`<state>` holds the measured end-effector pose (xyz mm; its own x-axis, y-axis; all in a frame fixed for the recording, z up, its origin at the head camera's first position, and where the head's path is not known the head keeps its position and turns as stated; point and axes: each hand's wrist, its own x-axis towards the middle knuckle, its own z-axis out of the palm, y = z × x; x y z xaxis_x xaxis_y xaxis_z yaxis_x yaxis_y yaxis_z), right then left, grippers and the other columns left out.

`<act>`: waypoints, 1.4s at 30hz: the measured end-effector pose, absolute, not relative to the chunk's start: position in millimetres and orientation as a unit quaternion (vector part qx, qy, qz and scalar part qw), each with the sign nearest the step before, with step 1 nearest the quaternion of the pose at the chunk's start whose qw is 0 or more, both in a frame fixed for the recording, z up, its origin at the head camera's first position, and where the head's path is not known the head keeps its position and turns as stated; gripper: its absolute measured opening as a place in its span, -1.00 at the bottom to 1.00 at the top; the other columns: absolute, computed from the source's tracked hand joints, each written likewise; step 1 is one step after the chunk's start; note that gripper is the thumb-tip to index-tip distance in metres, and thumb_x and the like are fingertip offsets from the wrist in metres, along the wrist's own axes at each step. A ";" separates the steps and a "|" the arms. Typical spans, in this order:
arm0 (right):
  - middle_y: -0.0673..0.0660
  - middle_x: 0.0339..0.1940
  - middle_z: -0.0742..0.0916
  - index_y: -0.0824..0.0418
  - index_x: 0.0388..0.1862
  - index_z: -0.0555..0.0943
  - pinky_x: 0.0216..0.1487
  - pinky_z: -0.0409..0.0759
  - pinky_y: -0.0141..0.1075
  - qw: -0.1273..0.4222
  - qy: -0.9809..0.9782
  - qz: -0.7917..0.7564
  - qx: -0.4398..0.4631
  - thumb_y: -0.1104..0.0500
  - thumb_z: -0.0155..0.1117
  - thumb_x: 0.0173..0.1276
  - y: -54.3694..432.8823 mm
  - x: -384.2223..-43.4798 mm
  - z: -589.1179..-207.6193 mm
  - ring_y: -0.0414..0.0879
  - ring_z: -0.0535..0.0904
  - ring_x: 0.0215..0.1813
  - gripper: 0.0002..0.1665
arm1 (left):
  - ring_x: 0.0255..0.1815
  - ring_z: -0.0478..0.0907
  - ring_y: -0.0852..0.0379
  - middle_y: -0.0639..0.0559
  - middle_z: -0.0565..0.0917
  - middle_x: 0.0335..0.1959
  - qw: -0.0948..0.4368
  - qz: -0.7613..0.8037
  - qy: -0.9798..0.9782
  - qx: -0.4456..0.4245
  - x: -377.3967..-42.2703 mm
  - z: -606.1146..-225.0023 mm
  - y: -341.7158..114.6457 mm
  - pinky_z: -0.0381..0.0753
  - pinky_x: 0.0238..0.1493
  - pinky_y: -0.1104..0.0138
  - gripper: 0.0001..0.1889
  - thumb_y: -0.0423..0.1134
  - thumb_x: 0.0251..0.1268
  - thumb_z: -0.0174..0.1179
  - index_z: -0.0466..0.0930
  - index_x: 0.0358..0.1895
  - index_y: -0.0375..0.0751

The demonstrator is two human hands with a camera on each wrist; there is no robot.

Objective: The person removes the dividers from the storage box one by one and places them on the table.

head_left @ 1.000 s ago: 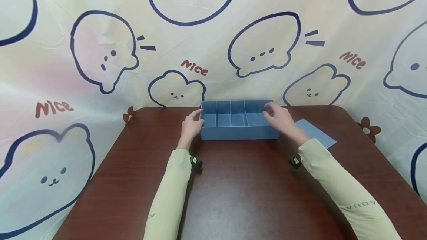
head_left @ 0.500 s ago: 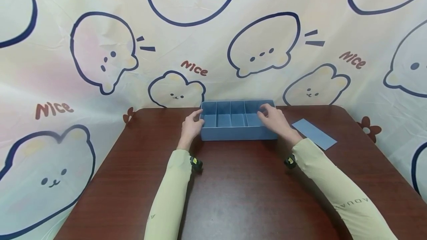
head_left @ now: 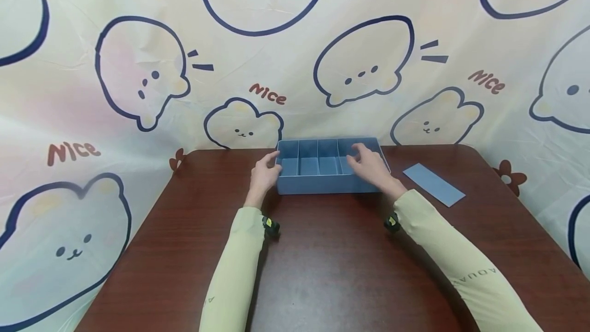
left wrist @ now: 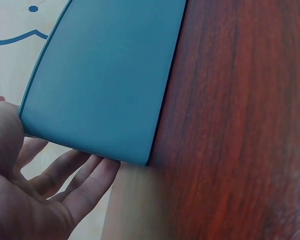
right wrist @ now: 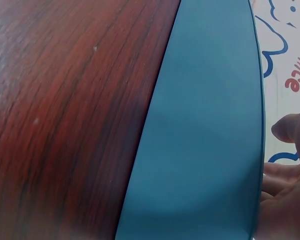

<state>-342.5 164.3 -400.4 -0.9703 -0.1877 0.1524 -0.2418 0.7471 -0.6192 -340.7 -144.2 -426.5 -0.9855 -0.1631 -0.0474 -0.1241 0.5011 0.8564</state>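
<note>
A blue rectangular box [head_left: 322, 185], divided into several compartments along its length, stands at the back of the table. At its left end is my left hand [head_left: 264, 174]; in the left wrist view the extended fingers [left wrist: 90, 192] touch the end wall, with the thumb side by the upper rim. My right hand [head_left: 372, 169] hovers over the rightmost, wider compartment, thumb and index finger apart and nothing between them. Seen from the right wrist, the box's front wall [right wrist: 200, 125] hides part of that hand [right wrist: 287, 210].
A flat blue rectangular panel [head_left: 434, 184] lies slantwise on the dark wooden table [head_left: 318, 270], right of the box. A cloth with cartoon bears [head_left: 249, 65] hangs behind and beside the table. Small black cameras sit on both wrists.
My right hand has moved left from the box's right end to over the rightmost compartment, leaving the whole blue panel visible. My left hand and the box have stayed put.
</note>
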 end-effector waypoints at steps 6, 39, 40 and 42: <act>0.33 0.08 0.69 0.25 0.45 0.26 0.00 0.63 0.03 0.029 -0.932 0.343 0.116 -0.07 0.03 0.47 156.9 -344.2 -401.2 0.15 0.68 0.01 -0.31 | 0.07 0.52 -0.11 -0.10 0.44 0.39 0.017 -0.495 -0.865 0.082 -340.0 -427.2 -144.0 0.55 -0.16 0.20 -0.48 -0.15 0.40 0.02 0.35 0.41 0.29; 0.32 0.04 0.71 0.27 0.42 0.31 -0.06 0.66 0.00 0.018 -0.946 0.304 0.116 -0.08 0.15 0.40 138.2 -351.7 -405.4 0.14 0.70 -0.04 -0.27 | 0.03 0.52 -0.10 -0.11 0.45 0.37 0.029 -0.488 -0.868 0.080 -339.4 -422.5 -142.8 0.52 -0.21 0.21 -0.48 -0.17 0.39 0.03 0.36 0.41 0.25; 0.32 0.04 0.71 0.27 0.42 0.31 -0.07 0.66 0.00 0.015 -0.946 0.302 0.115 -0.08 0.15 0.40 137.9 -352.0 -405.8 0.14 0.70 -0.04 -0.27 | 0.05 0.51 -0.11 -0.11 0.45 0.37 0.029 -0.488 -0.869 0.080 -339.0 -422.9 -142.8 0.52 -0.20 0.20 -0.48 -0.17 0.39 0.03 0.36 0.40 0.25; 0.32 0.04 0.72 0.27 0.41 0.32 -0.08 0.67 -0.01 0.009 -0.948 0.297 0.114 -0.08 0.16 0.40 137.3 -352.4 -406.8 0.14 0.71 -0.04 -0.28 | 0.09 0.49 -0.11 -0.10 0.44 0.38 0.029 -0.488 -0.869 0.079 -338.4 -423.6 -142.8 0.51 -0.18 0.20 -0.48 -0.17 0.39 0.03 0.36 0.41 0.25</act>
